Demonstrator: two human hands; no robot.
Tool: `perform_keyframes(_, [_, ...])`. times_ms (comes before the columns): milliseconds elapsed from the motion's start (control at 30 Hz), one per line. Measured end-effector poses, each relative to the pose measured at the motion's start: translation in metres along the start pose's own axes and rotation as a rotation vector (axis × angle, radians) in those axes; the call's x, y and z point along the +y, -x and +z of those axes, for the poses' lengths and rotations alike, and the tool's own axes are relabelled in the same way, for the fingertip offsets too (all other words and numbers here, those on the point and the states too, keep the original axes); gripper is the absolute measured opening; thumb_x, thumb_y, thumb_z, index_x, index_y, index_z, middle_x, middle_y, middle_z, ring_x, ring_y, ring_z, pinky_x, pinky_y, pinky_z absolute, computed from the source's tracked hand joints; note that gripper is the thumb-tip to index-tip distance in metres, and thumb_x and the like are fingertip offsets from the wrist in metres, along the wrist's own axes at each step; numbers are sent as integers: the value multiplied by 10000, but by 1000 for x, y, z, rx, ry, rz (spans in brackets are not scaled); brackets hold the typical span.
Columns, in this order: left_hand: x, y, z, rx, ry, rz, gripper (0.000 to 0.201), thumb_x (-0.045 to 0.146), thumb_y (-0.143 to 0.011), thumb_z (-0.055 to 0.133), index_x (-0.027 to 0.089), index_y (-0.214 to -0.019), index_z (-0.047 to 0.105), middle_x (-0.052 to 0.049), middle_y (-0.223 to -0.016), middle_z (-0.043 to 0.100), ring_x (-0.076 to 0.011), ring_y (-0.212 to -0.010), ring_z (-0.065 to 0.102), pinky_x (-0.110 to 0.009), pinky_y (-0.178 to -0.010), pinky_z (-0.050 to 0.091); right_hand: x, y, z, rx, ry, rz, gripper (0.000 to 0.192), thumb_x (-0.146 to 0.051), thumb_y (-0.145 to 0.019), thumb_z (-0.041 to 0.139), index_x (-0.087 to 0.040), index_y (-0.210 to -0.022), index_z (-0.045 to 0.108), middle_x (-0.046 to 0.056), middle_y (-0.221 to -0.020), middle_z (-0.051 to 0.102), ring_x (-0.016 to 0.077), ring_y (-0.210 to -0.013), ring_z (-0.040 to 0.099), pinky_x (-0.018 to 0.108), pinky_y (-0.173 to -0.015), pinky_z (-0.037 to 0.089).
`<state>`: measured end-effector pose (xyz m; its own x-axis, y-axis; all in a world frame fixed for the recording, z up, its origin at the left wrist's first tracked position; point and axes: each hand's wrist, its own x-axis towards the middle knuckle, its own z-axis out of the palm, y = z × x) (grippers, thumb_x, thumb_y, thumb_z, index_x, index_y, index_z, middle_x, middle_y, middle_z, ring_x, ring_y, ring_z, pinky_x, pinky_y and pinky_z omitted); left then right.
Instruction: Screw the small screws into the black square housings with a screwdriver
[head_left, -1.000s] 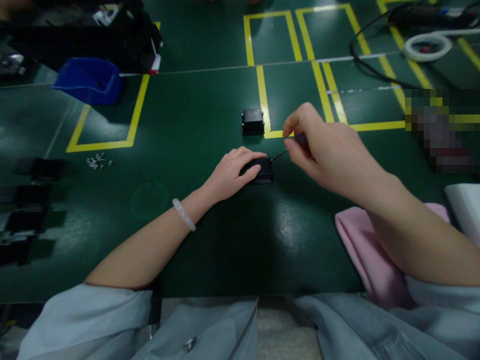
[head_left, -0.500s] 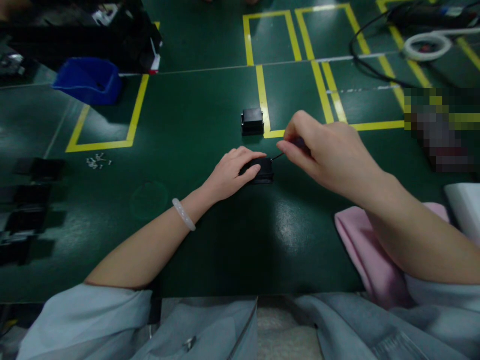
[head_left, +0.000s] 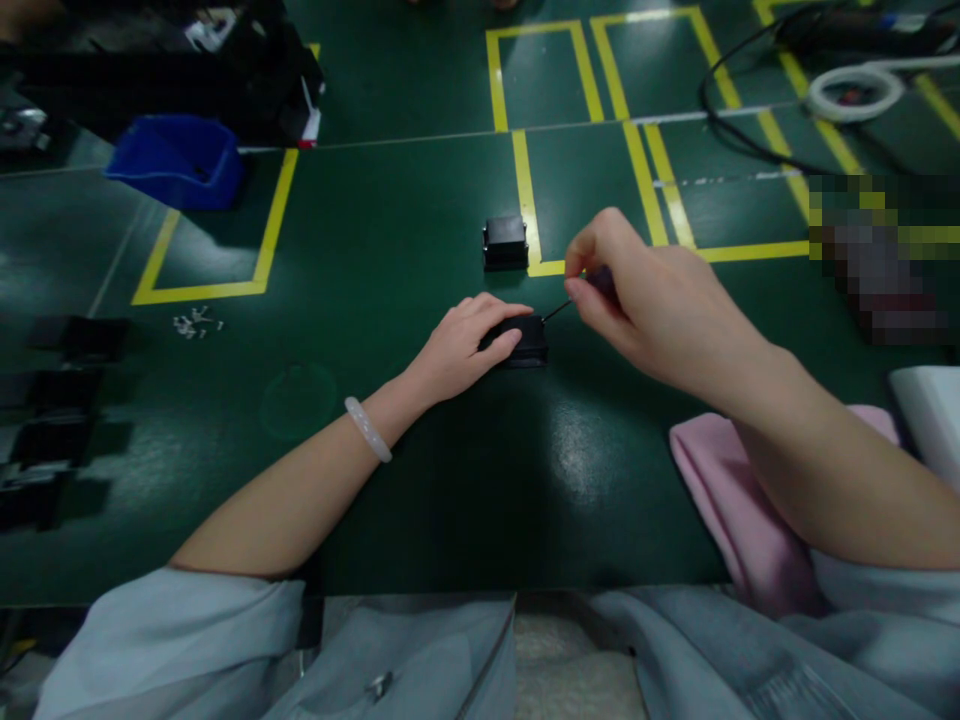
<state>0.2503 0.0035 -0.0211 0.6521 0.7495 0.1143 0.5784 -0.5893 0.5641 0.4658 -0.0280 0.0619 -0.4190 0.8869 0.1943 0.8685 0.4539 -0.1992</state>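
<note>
My left hand is closed round a small black box-shaped part, holding it down on the table with thumb and fingers on either side. In my right hand is a screwdriver, its handle mostly hidden in the fingers. The thin dark screwdriver shaft slants down to the upper right corner of the held part, where its tip meets it. Just beyond stands a second black box-shaped part, apart from both hands. A small pile of screws lies to the left.
Several black parts line the left edge. A blue bin sits at the back left beside dark equipment. A pink cloth lies under my right forearm. A white ring-shaped roll and a black cable are at the back right.
My right hand has shifted slightly up and right, showing more of the screwdriver shaft. My left hand and the black part have stayed put.
</note>
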Motion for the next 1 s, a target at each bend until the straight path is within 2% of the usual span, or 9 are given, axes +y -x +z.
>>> perform_keyframes(67, [0,0,0,-4,-5,-6,405,379,-979,372,199,-1292,555,-68,-1146,605,-213,-1064,532,-349,-930,403,0,0,0,11,-24,-2,287,-325,-927,359,-166,-1139,471,59,-913,658,179,-708,606,291,-591,385])
perform_keyframes(233, [1,0,0,-6,-3,-5,401,378,-981,370,202,-1288,559,-65,-1143,604,-207,-1063,531,-342,-934,398,0,-1,0,-16,48,6,341,-413,-954,311,-181,-1068,533,31,-751,625,155,-610,562,273,-540,327])
perform_keyframes(433, [1,-1,0,-1,-6,-2,398,368,-980,381,189,-1289,559,-68,-1141,602,-205,-1060,532,-336,-924,400,-1,-1,-1,-5,-23,14,310,-305,-926,344,-167,-1164,484,72,-898,667,198,-730,619,304,-606,394])
perform_keyframes(600, [0,-1,1,4,-5,7,395,365,-980,388,186,-1287,562,-67,-1134,602,-203,-1052,536,-336,-928,400,-1,0,-1,4,65,-6,369,-415,-959,306,-159,-1054,555,36,-726,619,178,-597,568,286,-524,308])
perform_keyframes(800, [1,-1,0,-3,-3,-1,402,374,-979,379,188,-1286,560,-71,-1143,604,-208,-1065,536,-342,-934,404,-1,0,0,15,-22,14,301,-318,-940,340,-154,-1149,483,67,-903,670,182,-716,615,287,-588,376])
perform_keyframes(933, [1,-1,-1,-6,-10,-12,402,376,-979,369,202,-1288,557,-69,-1145,607,-212,-1064,536,-349,-933,405,0,0,0,-9,50,-3,359,-418,-959,301,-174,-1077,535,38,-769,634,160,-608,560,277,-534,315])
perform_keyframes(1000, [1,0,0,-7,-7,-13,405,381,-979,367,203,-1290,556,-70,-1151,606,-214,-1068,534,-350,-935,405,0,0,1,-8,60,0,358,-408,-961,295,-170,-1074,538,39,-762,628,164,-604,559,281,-534,313])
